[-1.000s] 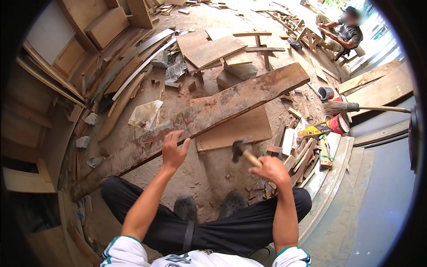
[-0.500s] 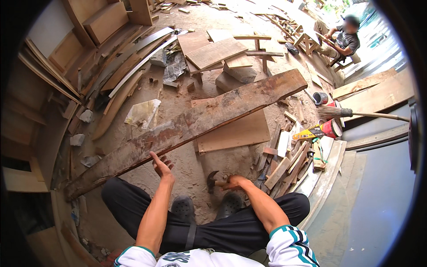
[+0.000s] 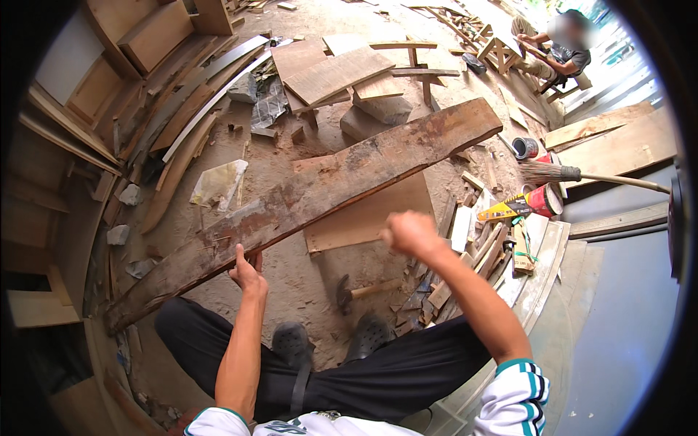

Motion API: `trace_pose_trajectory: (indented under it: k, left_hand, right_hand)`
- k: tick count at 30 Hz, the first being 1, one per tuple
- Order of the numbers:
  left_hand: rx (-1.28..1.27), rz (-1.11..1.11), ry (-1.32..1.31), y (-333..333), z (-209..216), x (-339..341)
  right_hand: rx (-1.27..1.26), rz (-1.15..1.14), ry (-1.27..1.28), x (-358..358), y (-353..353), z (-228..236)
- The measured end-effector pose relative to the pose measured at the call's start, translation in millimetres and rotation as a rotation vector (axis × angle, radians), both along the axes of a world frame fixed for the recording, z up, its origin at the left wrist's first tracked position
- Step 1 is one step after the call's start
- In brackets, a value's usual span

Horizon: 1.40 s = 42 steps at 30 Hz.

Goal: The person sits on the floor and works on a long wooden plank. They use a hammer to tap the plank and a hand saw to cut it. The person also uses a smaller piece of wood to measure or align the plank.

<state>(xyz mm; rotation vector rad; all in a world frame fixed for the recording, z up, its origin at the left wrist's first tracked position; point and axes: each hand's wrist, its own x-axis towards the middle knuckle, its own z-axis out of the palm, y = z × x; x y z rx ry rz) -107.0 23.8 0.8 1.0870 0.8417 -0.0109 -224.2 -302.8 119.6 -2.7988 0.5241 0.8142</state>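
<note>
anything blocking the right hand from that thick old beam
Nothing visible stands between the right hand and the thick beam. The pale board lies lower, partly covered by the beam; the left hand touches the beam's near edge.

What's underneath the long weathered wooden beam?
A flat wooden board shows past the near edge of the beam, apparently running beneath it; the left hand meets that edge farther left. What lies directly under the beam is covered.

Rough, matt wooden beam (image 3: 313,200)
</note>
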Motion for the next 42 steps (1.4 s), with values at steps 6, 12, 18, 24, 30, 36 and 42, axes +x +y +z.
trace_pose_trajectory:
  k: [6, 12, 18, 24, 30, 36, 42]
  left_hand:
    - [0.029, -0.054, 0.059, -7.5, 17.9, 7.9]
    - [0.099, -0.055, 0.053, 0.7, 27.5, 11.1]
    - [0.124, -0.075, 0.084, 9.1, 30.0, 16.3]
    - [0.137, -0.093, 0.100, 6.1, 39.1, 18.0]
    - [0.119, -0.104, 0.016, 2.8, 48.4, 18.1]
    - [0.235, -0.105, -0.042, 12.1, 55.3, 20.7]
    - [0.413, -0.117, -0.082, 7.7, 81.1, 24.2]
  right_hand:
    - [-0.469, 0.077, -0.759, 4.3, -107.4, -13.7]
    - [-0.303, 0.270, -0.934, 14.2, -139.2, -37.2]
    - [-0.291, 0.332, -1.088, 14.5, -149.4, -42.0]
    - [-0.353, 0.327, -1.163, 18.7, -148.1, -46.9]
    - [-0.390, 0.319, -1.202, 24.3, -149.1, -44.3]
    - [-0.448, 0.358, -1.265, 35.9, -143.3, -22.3]
    - [-0.345, 0.452, -1.257, 43.2, -146.2, 22.7]
